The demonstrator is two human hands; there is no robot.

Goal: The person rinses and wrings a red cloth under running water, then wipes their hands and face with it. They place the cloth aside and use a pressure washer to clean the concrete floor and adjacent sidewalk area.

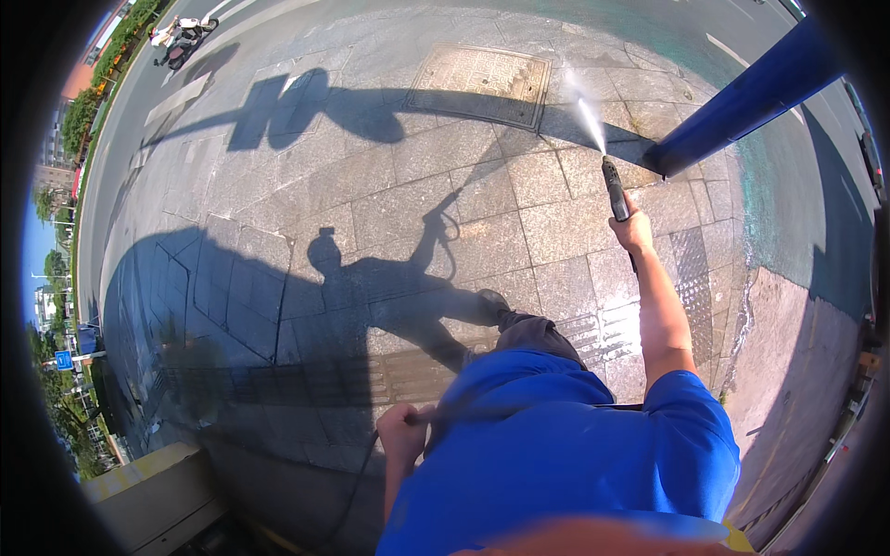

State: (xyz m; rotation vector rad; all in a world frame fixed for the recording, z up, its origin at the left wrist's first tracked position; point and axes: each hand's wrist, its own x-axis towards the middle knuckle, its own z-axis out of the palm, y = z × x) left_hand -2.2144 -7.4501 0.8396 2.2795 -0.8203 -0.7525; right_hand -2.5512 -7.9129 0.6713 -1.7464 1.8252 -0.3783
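My right hand (632,226) is closed around the grip of a black spray gun (614,187), arm stretched out ahead. A white jet of water (591,121) leaves its nozzle towards the stone paving (480,201), left of the foot of a blue pole (744,104). Low at my left side, my left hand (405,425) grips a dark hose (361,479), which hangs down behind it. The hose between the two hands is mostly hidden or blurred against my blue shirt.
A patterned metal manhole cover (480,80) lies in the paving ahead. Wet tactile paving (688,278) is at the right, beside the road edge. A rider on a motor scooter (182,42) is on the road at the far upper left. A yellowish ledge (146,472) stands at the lower left.
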